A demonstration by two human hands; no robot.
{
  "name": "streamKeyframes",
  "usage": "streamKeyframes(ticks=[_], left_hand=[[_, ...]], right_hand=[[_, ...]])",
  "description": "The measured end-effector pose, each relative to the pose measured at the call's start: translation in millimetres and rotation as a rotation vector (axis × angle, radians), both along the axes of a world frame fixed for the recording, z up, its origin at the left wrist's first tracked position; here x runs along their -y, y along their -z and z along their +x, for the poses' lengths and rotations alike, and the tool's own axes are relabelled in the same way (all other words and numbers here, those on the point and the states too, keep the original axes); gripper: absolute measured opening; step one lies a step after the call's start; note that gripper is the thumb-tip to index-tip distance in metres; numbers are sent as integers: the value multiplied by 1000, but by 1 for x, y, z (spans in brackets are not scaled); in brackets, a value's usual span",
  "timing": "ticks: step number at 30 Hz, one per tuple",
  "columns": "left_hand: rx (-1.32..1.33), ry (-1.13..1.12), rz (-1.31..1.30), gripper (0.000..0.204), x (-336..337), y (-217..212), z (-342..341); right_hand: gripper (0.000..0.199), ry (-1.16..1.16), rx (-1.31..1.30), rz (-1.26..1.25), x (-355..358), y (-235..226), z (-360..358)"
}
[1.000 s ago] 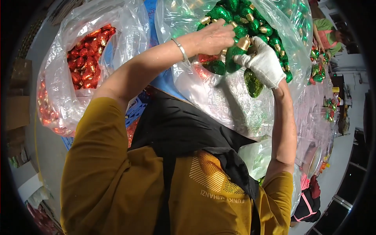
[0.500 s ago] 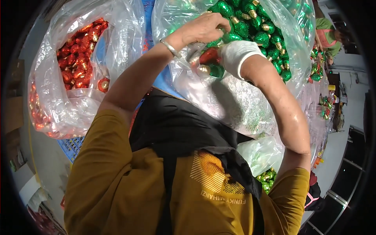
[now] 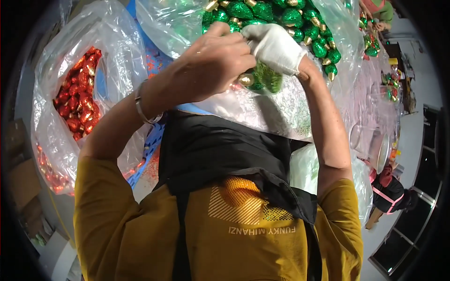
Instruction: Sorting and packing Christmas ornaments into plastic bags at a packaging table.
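My left hand [image 3: 218, 61], bare with a bracelet at the wrist, is closed, its fingers curled beside those of my right hand. My right hand [image 3: 276, 47] wears a white glove; its fingers are bent and pinched toward the left hand. What either hand grips is hidden between them. Just below the hands show a green glitter ornament [image 3: 269, 77] and a gold ornament cap [image 3: 246, 79]. Behind them, many green glitter ornaments [image 3: 293, 18] with gold caps lie in a large clear plastic bag [image 3: 164, 28].
To the left stands another clear plastic bag [image 3: 119, 42] holding red ornaments [image 3: 77, 100], by a blue plastic crate [image 3: 152, 140]. More red and green ornaments [image 3: 372, 47] lie along the table at right. A person in green [image 3: 382, 11] is at the far right.
Both hands have come closer together and my left hand has moved nearer and turned. The red ornament seen in clear plastic between them is now covered. The view has shifted.
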State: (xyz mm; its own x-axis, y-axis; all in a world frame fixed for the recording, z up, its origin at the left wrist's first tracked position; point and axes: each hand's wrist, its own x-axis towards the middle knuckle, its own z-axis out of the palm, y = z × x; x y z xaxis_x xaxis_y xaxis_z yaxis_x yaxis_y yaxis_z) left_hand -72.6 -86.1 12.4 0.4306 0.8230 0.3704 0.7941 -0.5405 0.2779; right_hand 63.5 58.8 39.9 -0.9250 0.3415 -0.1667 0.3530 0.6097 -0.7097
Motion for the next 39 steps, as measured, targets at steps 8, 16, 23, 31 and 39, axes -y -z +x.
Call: streamKeyframes(ticks=[8, 16, 23, 31, 39], left_hand=[[131, 25, -114, 15, 13, 22, -4], [252, 3, -6, 20, 18, 37, -8], [451, 40, 30, 17, 21, 57, 2], [264, 113, 183, 21, 17, 46, 6], [-27, 188, -75, 29, 4, 19, 22]], right_hand=[[26, -602, 485, 257, 4, 9, -4], [18, -711, 545, 526, 35, 11, -1], [17, -510, 365, 126, 13, 12, -1], [13, -384, 170, 180, 8, 28, -5], [13, -78, 103, -106, -12, 53, -1]])
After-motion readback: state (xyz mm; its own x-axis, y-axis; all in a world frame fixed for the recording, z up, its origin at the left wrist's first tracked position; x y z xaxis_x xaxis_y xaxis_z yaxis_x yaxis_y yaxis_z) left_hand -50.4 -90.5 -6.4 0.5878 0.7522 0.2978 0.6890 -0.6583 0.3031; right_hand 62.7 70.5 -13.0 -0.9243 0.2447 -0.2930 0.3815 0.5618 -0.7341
